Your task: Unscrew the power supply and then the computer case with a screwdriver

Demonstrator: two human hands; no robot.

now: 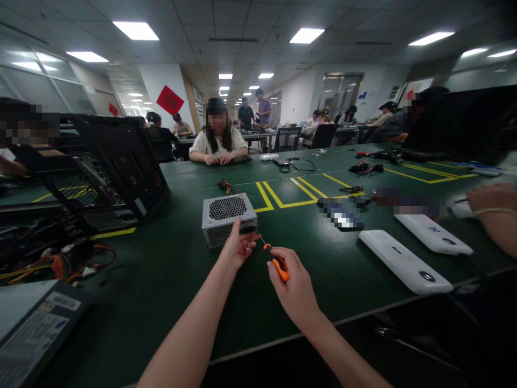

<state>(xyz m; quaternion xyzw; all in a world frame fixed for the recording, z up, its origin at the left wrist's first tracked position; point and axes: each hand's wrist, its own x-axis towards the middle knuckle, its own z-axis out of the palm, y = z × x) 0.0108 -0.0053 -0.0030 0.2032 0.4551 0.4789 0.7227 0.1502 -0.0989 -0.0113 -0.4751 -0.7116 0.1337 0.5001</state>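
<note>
A grey metal power supply unit (230, 207) with a honeycomb grille on top sits on the green table in front of me. My left hand (239, 245) is at its near side, thumb raised against the casing and fingers stretched out toward the right. Those fingers lie close to the screwdriver tip; whether they touch it I cannot tell. My right hand (293, 285) is closed around the orange and black handle of a screwdriver (281, 268). Its thin shaft points up and left toward the unit's near right corner, where a dark part shows beside my fingertips.
To the left stand an open black computer case (121, 167), tangled cables (56, 267) and another labelled power supply (36, 328). White devices (404, 261) and a phone (341, 214) lie right. Another person's hand (493, 202) rests at far right; a person (218, 134) sits opposite.
</note>
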